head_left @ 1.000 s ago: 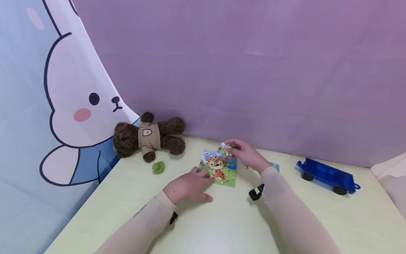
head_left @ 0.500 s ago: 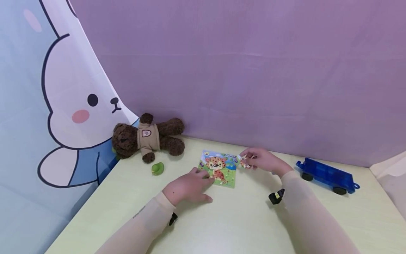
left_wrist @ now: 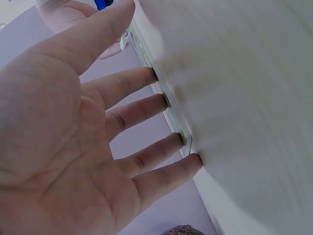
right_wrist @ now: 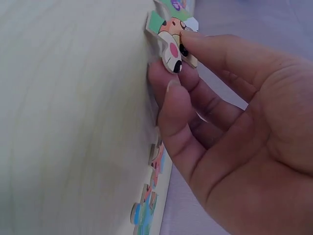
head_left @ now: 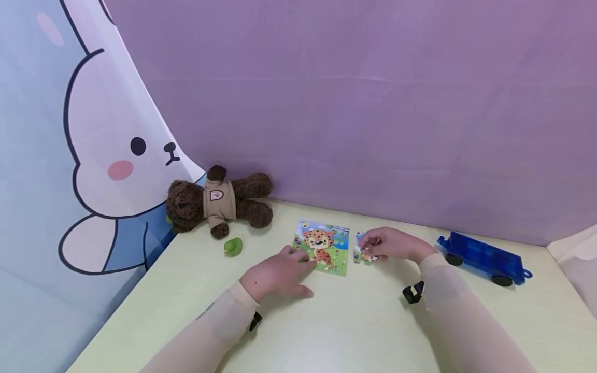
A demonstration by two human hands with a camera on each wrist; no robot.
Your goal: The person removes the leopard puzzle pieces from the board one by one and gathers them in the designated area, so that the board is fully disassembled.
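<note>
at frame centre, the spread left hand point(head_left: 280, 273) rests on the leopard card point(head_left: 326, 243), while the right hand point(head_left: 391, 243), centre-right, pinches a puzzle piece point(right_wrist: 170, 49), seemingly for joining, so the next move likely needs careful aligning.

On the table point(head_left: 336, 326), a picture board point(head_left: 328, 246) was placed mid-frame, a bear point(head_left: 219, 203) centre-left, a trailer point(head_left: 484, 259) at right.

The card point(head_left: 331, 249) under the left fingertips point(left_wrist: 157, 101) is green, blue and spotted orange. The piece point(right_wrist: 171, 51) between the right fingers point(right_wrist: 177, 107) is orange-and-white.
</note>
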